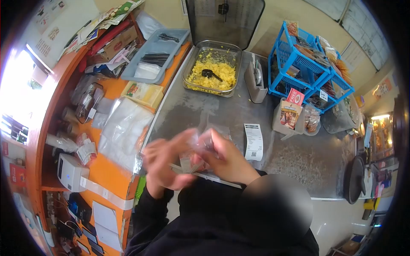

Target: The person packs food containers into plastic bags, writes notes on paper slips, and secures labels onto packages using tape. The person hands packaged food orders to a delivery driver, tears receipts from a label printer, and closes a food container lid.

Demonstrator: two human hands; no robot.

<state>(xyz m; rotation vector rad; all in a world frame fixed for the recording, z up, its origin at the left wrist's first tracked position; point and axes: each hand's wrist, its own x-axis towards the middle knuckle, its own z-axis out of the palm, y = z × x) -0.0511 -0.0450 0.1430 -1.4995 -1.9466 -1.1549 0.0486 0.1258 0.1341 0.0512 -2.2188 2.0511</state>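
Right hand (227,157): thumb and fingers pinched on a piece of plastic (204,141), held on the near side of the tray (209,91) and apart from it. Left hand (168,160): fingers spread and curved, thumb apart, upper fingertips beside the plastic; whether they grasp its edge cannot be told. The plastic appears clear, thin and glossy, with pale glints. Its outline and any contents are obscured by the fingers, and motion blur softens the left hand. A packet (190,164), also on the tray's near side, is largely covered by the hands, its print illegible. The receipt (253,142), to the near right of the tray, bears lettering too small to read. The tray contains yellow food (224,70) and a black spoon (210,74).
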